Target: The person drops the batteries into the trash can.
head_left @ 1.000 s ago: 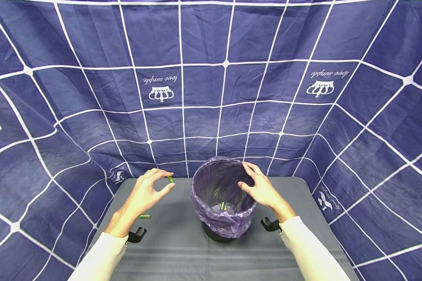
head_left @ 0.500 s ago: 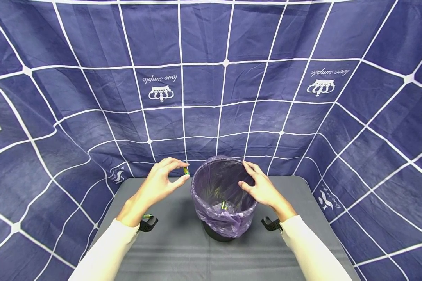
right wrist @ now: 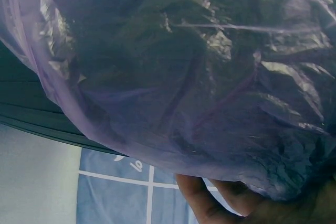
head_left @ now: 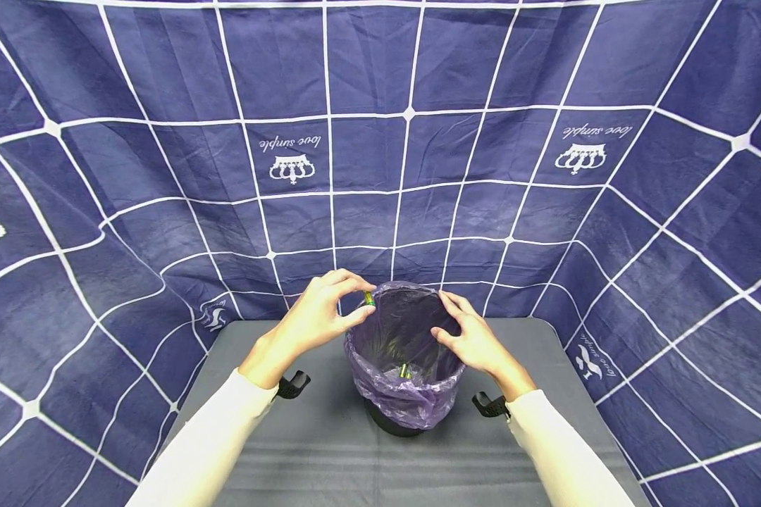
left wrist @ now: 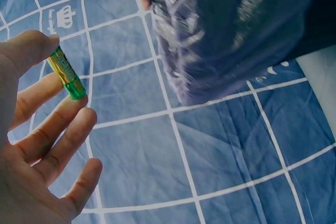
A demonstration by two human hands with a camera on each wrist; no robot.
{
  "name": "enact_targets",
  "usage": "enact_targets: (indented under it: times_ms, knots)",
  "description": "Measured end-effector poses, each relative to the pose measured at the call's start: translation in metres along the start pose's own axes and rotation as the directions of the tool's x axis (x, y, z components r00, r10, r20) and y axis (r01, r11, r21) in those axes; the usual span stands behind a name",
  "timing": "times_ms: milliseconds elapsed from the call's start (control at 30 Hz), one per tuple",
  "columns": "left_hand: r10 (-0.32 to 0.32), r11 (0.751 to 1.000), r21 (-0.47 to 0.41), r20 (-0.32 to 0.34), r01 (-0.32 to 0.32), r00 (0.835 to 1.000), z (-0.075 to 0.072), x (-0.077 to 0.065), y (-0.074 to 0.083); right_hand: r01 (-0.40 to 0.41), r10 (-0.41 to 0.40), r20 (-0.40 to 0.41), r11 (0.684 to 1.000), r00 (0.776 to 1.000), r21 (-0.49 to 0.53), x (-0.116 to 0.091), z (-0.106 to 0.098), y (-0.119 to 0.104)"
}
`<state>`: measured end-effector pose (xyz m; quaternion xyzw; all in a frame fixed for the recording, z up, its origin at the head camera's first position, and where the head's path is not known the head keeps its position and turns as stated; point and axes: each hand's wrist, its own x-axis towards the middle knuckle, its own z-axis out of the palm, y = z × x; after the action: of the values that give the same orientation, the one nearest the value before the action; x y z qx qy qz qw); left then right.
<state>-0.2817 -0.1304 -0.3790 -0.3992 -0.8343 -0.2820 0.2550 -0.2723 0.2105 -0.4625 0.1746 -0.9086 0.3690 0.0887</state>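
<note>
My left hand point(head_left: 320, 310) pinches a small green and yellow battery point(left wrist: 67, 73) between thumb and fingers, at the left rim of the bin. The other fingers of that hand are spread in the left wrist view. A dark bin point(head_left: 393, 422) is lined with a translucent purple bag point(head_left: 412, 405) folded over its rim. Inside the bag lies another green and yellow battery point(head_left: 404, 371). On the bin's right side, my right hand point(head_left: 475, 343) grips the bagged rim, thumb inside and fingers outside. The right wrist view shows the bag's outer folds point(right wrist: 173, 93) close up.
The bin stands on a grey table point(head_left: 330, 451). Behind and at both sides hangs a blue cloth point(head_left: 368, 162) with white grid lines. Black wrist mounts point(head_left: 294, 385) sit at the cuffs of both white sleeves.
My left hand has carried the battery rightward and slightly up, from beside the bin to its rim. My forearm now covers the loose battery on the table. The right hand stays put.
</note>
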Motion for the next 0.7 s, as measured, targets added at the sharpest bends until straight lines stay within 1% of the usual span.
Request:
enact_targets:
  times_ms: [100, 200, 367, 467, 567, 700]
  knots:
    - [0.001, 1.0, 0.001, 0.025, -0.001, 1.0, 0.003, 0.006, 0.002, -0.001, 0.001, -0.002, 1.0, 1.0, 0.002, 0.0, 0.0, 0.001]
    - [-0.014, 1.0, 0.006, 0.045, 0.013, 0.999, 0.005, 0.009, 0.004, -0.002, 0.002, -0.002, 1.0, 1.0, 0.003, 0.0, 0.0, 0.001]
    - [-0.038, 0.999, 0.004, 0.062, 0.038, 0.997, 0.005, 0.01, 0.005, -0.01, 0.01, 0.003, 1.0, 1.0, 0.007, 0.001, 0.001, 0.001]
    - [-0.062, 0.998, 0.014, 0.082, 0.061, 0.995, 0.004, 0.007, 0.005, -0.013, 0.013, 0.003, 1.0, 1.0, 0.006, 0.0, 0.001, 0.001]
    - [-0.093, 0.995, 0.031, 0.101, 0.091, 0.99, 0.003, 0.001, 0.003, -0.009, 0.009, 0.0, 1.0, 1.0, 0.001, 0.0, 0.001, 0.001]
    - [-0.124, 0.992, 0.039, 0.096, 0.121, 0.988, 0.002, -0.009, -0.003, 0.002, -0.002, -0.007, 1.0, 1.0, -0.001, 0.0, 0.002, 0.001]
